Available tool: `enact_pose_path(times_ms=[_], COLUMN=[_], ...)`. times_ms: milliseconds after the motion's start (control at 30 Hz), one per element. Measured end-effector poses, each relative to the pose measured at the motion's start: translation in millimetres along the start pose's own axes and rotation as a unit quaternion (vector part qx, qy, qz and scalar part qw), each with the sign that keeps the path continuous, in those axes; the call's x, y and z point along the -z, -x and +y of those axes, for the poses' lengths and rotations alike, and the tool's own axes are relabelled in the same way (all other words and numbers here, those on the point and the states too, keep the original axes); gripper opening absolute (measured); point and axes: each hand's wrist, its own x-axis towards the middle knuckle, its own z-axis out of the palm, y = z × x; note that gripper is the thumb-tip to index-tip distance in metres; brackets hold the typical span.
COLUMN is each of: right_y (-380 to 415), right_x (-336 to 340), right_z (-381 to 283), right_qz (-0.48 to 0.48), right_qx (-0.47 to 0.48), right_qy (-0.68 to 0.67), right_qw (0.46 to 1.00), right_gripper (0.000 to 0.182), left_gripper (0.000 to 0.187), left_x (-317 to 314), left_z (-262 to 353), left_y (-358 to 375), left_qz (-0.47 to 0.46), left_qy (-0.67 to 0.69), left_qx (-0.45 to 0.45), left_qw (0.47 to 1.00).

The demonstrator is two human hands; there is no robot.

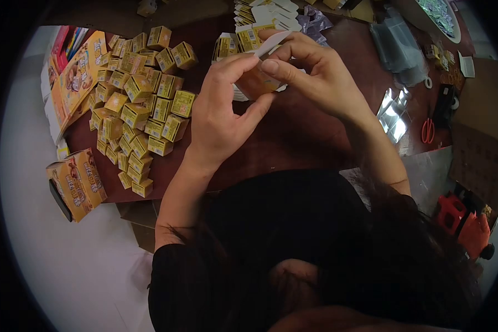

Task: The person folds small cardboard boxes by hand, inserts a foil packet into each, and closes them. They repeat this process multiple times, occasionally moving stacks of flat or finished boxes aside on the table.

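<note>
Between my two hands, above the dark red table, is a small orange-yellow carton (254, 83) with a white flap sticking up. My left hand (222, 105) grips it from the left, the thumb underneath and the fingers at the upper edge. From the right, my right hand (318, 72) holds the flap side with thumb and bent fingers. Part of the carton is covered by the fingers, so its inside does not show. Behind the hands lie flat yellow-and-white cartons (249, 37), partly hidden.
A heap of small yellow boxes (135, 113) covers the table's left side. Orange printed boxes (80, 182) stand at the left edge. To the right are clear plastic bags (398, 47), silver packets (393, 116), red-handled scissors (428, 130) and a bowl of shiny packets (440, 19).
</note>
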Motion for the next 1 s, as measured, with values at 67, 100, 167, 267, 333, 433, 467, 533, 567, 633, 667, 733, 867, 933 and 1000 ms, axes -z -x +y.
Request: enact_pose_path(times_ms=[67,100,167,267,333,433,467,533,567,633,667,733,867,933,1000], right_y=[-2,-1,-1,-4,-7,-10,-10,-9,-9,-9,-10,-13,-17,-17,-19], right_x=[0,0,-2,-6,-12,-27,-28,-30,-31,-34,-34,-30,-21,-18,-21], right_z=[-4,-11,-14,-6,5,1,0,-2,-4,-7,-6,-2,-14,-22,-17], right_qz=[-0.011,-0.012,-0.015,-0.008,0.081,0.238,0.238,0.228,0.228,0.219,0.22,0.193,0.094,0.024,0.046], right_qx=[0.022,-0.049,-0.118,-0.138,0.022,0.144,0.147,0.179,0.18,0.148,0.149,0.086,-0.057,-0.066,-0.08], right_qy=[0.018,-0.062,-0.14,-0.205,0.027,0.212,0.211,0.335,0.335,0.295,0.294,0.135,-0.112,-0.174,-0.142], right_qw=[1.0,0.997,0.983,0.969,0.996,0.937,0.937,0.897,0.896,0.918,0.918,0.968,0.988,0.982,0.985], right_gripper=[0.025,0.026,0.027,0.029,0.024,0.02,0.02,0.018,0.018,0.021,0.021,0.024,0.029,0.027,0.029], left_gripper=[0.058,0.057,0.056,0.058,0.059,0.06,0.06,0.059,0.059,0.058,0.058,0.057,0.057,0.056,0.057], left_x=[-1,-1,-3,-10,-16,-24,-25,-26,-28,-32,-31,-29,-28,-30,-31], left_z=[-1,-2,-4,-10,-14,-17,-17,-18,-19,-22,-22,-20,-21,-26,-29], left_y=[-4,-5,-6,-5,-3,-2,-4,-6,-6,-6,-7,-12,-11,-11,-10], left_qz=[0.009,0.013,0.018,0.053,0.097,0.123,0.124,0.145,0.145,0.175,0.174,0.188,0.183,0.197,0.199], left_qy=[-0.035,-0.041,-0.047,-0.024,-0.029,-0.056,-0.058,-0.06,-0.061,-0.009,-0.009,-0.069,-0.093,-0.101,-0.101], left_qx=[-0.055,-0.074,-0.093,-0.098,-0.088,-0.075,-0.077,-0.084,-0.085,-0.078,-0.078,-0.136,-0.139,-0.165,-0.164], left_qw=[0.998,0.996,0.994,0.994,0.991,0.988,0.988,0.984,0.984,0.982,0.982,0.97,0.969,0.961,0.961])
